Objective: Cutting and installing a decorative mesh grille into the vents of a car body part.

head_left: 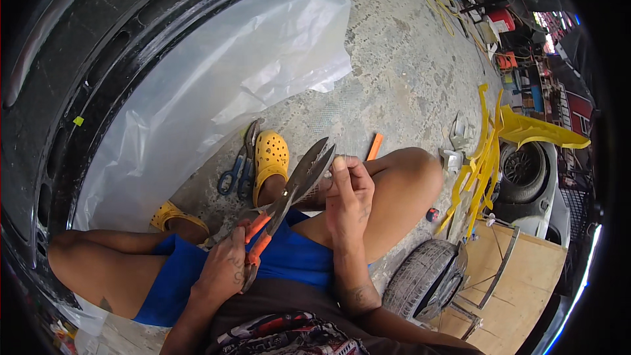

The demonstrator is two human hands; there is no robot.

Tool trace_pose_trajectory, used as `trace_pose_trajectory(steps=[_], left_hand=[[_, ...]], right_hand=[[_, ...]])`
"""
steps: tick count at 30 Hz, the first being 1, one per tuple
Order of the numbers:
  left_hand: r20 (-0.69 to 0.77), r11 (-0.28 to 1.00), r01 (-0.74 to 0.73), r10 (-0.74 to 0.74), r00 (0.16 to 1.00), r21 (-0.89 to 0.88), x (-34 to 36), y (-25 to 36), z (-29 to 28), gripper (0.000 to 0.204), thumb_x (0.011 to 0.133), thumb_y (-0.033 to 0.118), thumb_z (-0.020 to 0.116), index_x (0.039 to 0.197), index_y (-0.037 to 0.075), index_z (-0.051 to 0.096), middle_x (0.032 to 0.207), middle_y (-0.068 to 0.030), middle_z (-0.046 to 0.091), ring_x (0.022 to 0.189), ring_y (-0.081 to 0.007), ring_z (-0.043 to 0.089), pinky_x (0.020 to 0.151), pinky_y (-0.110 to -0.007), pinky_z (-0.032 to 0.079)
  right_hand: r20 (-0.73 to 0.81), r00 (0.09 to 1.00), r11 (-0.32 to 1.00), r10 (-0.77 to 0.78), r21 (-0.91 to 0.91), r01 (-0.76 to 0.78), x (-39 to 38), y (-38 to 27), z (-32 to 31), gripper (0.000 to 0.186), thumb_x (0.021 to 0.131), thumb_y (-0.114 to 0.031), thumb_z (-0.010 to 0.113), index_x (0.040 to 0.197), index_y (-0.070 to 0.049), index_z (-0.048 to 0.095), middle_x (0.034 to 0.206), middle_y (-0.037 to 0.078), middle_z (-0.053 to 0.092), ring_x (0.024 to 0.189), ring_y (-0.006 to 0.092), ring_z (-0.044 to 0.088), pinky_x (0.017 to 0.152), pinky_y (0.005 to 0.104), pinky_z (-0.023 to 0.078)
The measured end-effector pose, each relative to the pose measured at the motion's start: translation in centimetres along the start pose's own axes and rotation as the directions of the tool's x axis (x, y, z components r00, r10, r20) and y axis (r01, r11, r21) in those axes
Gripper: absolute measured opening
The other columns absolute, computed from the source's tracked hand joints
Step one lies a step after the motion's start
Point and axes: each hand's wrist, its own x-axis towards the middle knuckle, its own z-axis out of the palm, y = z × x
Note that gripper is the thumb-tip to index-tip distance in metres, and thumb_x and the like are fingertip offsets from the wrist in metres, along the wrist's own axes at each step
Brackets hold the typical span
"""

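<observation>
My left hand (227,264) is wrapped around the orange handles of a pair of metal shears (286,202). Their long dark blades point up and to the right, slightly parted. My right hand (350,190) is closed in a pinch beside the blade tips; what lies between thumb and finger is too small to make out. Behind the blades, over my lap, shows part of a grey mesh piece (311,193), mostly hidden. More fine mesh (332,113) lies on the concrete floor ahead.
Blue-handled snips (230,179) lie beside my yellow clog (271,153). An orange tool (375,146) is beyond my right knee. A black curved panel (85,85) with plastic sheeting (217,85) fills the left. Rightward are a tyre (420,276), yellow strips (483,164) and a wooden board (519,276).
</observation>
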Motion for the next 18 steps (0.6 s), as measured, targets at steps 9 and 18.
trace_pose_trajectory(steps=[9, 18], left_hand=[[0.024, 1.000, -0.017, 0.017, 1.000, 0.007, 0.4, -0.7, 1.2, 0.075, 0.084, 0.008, 0.069, 0.147, -0.013, 0.036, 0.123, -0.0347, 0.062, 0.113, -0.0497, 0.064, 0.098, -0.052, 0.051], [-0.004, 0.998, -0.058, 0.058, 0.998, 0.023, 0.5, -1.0, 1.3, 0.076, 0.084, 0.007, 0.069, 0.149, -0.012, 0.033, 0.126, -0.0349, 0.061, 0.113, -0.0496, 0.064, 0.097, -0.052, 0.052]], right_hand=[[0.039, 0.997, 0.987, -0.063, -0.146, 0.068, 0.1, -0.4, -1.3, 0.006, 0.103, -0.007, 0.065, 0.101, -0.003, 0.062, 0.088, 0.003, 0.069, 0.071, 0.0076, 0.064, 0.064, 0.0225, 0.055], [0.052, 0.996, 0.996, -0.072, -0.052, 0.074, 0.0, 0.1, -1.3, 0.006, 0.104, -0.008, 0.063, 0.102, -0.002, 0.062, 0.091, 0.006, 0.070, 0.074, 0.0097, 0.066, 0.065, 0.0250, 0.057]])
